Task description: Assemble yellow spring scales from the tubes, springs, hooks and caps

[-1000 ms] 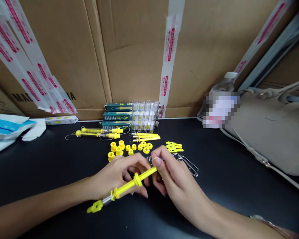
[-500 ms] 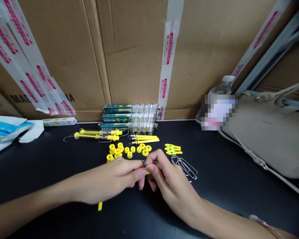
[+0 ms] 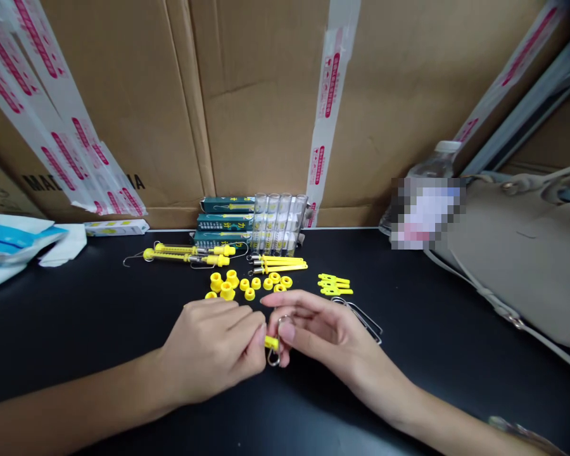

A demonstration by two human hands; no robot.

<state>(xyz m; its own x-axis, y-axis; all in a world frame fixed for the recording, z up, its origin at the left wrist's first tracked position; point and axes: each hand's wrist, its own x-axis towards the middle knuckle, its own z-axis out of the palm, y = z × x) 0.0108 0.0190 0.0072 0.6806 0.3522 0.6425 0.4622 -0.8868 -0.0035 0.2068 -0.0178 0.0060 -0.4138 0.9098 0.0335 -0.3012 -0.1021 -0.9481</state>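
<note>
My left hand (image 3: 223,339) is closed in a fist around a small yellow plastic piece (image 3: 271,342), whose end sticks out between the hands. My right hand (image 3: 325,335) pinches a bent metal wire hook (image 3: 273,358) at that end, with the index finger stretched out above. Just beyond my hands stand yellow flanged caps (image 3: 227,291) and smaller yellow rings (image 3: 274,278). Yellow flat clips (image 3: 335,284) and metal wire hooks (image 3: 361,316) lie beyond my right hand, which partly covers the hooks.
Farther back are yellow rods with springs (image 3: 282,262), two yellow spring scales (image 3: 171,255), clear tubes (image 3: 278,221) and green boxes (image 3: 223,222). A bottle (image 3: 427,209) and grey bag (image 3: 527,253) stand right; blue-white packaging (image 3: 14,244) lies left. Cardboard (image 3: 261,107) rises behind.
My left hand has turned into a fist around the yellow piece. My right index finger has straightened, and the metal hook now shows between the hands. The view has shifted slightly.
</note>
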